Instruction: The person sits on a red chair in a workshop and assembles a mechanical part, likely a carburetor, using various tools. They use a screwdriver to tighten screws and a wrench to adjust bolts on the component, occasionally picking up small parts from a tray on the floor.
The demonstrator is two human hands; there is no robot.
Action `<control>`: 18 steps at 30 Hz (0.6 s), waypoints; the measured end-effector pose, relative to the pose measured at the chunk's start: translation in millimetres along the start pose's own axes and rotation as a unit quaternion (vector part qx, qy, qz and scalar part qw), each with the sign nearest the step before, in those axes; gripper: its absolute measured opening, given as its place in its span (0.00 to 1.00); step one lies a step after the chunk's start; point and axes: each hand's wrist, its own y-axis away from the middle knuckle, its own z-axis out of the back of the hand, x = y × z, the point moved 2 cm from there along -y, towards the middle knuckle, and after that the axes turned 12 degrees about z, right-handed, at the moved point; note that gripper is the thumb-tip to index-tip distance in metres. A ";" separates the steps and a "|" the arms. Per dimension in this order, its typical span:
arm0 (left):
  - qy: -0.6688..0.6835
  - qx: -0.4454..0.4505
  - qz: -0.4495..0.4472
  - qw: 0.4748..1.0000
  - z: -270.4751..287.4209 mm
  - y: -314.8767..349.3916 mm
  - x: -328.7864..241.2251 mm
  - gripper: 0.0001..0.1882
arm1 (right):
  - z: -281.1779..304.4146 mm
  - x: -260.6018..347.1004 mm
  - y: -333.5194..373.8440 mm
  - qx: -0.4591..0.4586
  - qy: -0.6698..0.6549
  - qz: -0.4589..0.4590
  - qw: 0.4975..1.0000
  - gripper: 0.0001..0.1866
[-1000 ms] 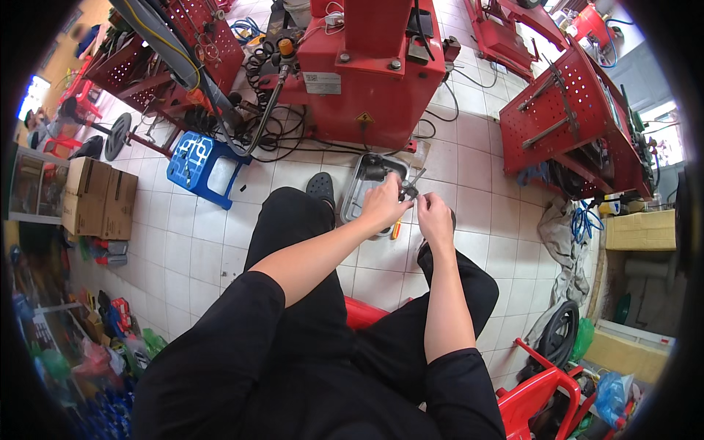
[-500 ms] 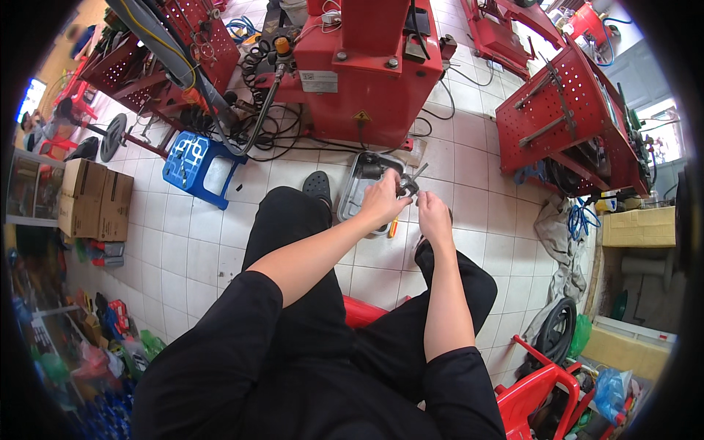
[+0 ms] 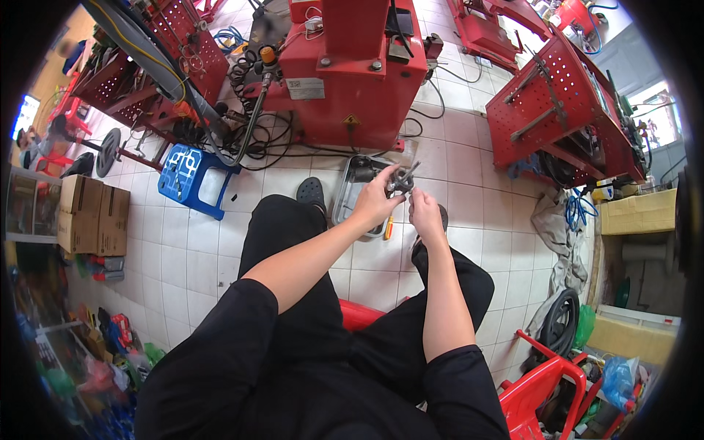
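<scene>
My left hand point(image 3: 375, 199) is wrapped round a grey metal part point(image 3: 400, 180) with a rod sticking up at its far right. Close against the near right side of that part, my right hand point(image 3: 426, 213) has its fingers pinched together. Whatever sits in that pinch is too small to make out. Below and to the left of the part, a grey metal tray point(image 3: 340, 204) rests on the floor with a dark cylindrical piece point(image 3: 361, 170) in it. A screwdriver with an orange-yellow handle point(image 3: 389, 229) lies beside the tray's near right edge.
Ahead stands a red machine point(image 3: 352, 95) with cables along its base. To the left are a blue stool point(image 3: 192, 176) and cardboard boxes point(image 3: 92, 213). A red perforated cart point(image 3: 543, 110) stands right; a red chair point(image 3: 546, 389) is near right.
The view has shifted slightly. The metal part has turned a little in my left hand, its rod now pointing more upright. My right hand stays close beside it, fingers still pinched.
</scene>
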 end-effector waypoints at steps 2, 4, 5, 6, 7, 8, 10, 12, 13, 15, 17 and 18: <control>0.031 -0.015 -0.038 0.999 1.4 0.8 -1.5 0.32 | -4.3 13.8 6.2 0.010 -0.141 -0.057 0.988 0.18; 0.053 -0.016 -0.053 0.997 2.3 2.3 -4.9 0.32 | -0.9 14.5 5.2 0.018 -0.112 -0.051 0.992 0.18; 0.064 -0.015 -0.061 0.996 2.4 3.2 -8.6 0.32 | 0.9 15.8 5.1 0.021 -0.098 -0.048 0.994 0.18; 0.075 -0.020 -0.074 0.994 2.1 3.9 -12.3 0.31 | 3.5 19.4 6.7 -0.013 0.007 0.041 0.999 0.17; 0.086 -0.026 -0.086 0.992 2.6 5.0 -14.8 0.31 | 1.0 31.7 13.5 -0.046 0.111 0.128 0.984 0.17; 0.097 -0.035 -0.097 0.990 4.0 5.3 -16.1 0.31 | -2.6 48.3 21.4 -0.076 0.213 0.214 0.950 0.16; 0.116 -0.048 -0.098 0.987 6.2 4.7 -14.4 0.30 | -4.2 76.3 32.4 -0.056 0.278 0.173 0.943 0.12; 0.124 -0.056 -0.102 0.985 6.3 4.7 -14.4 0.30 | -3.5 82.3 34.9 -0.055 0.312 0.202 0.927 0.11; 0.122 -0.057 -0.105 0.985 7.1 6.0 -17.6 0.30 | -3.5 83.0 35.2 -0.063 0.318 0.211 0.922 0.11; 0.124 -0.055 -0.112 0.984 6.2 6.6 -19.8 0.30 | -3.7 84.3 35.0 -0.078 0.330 0.229 0.912 0.10; 0.133 -0.048 -0.120 0.983 4.8 6.2 -18.7 0.30 | -5.4 84.6 34.5 -0.084 0.350 0.279 0.890 0.09; 0.135 -0.044 -0.122 0.982 4.5 5.7 -18.0 0.30 | -6.2 84.5 34.2 -0.087 0.360 0.304 0.878 0.09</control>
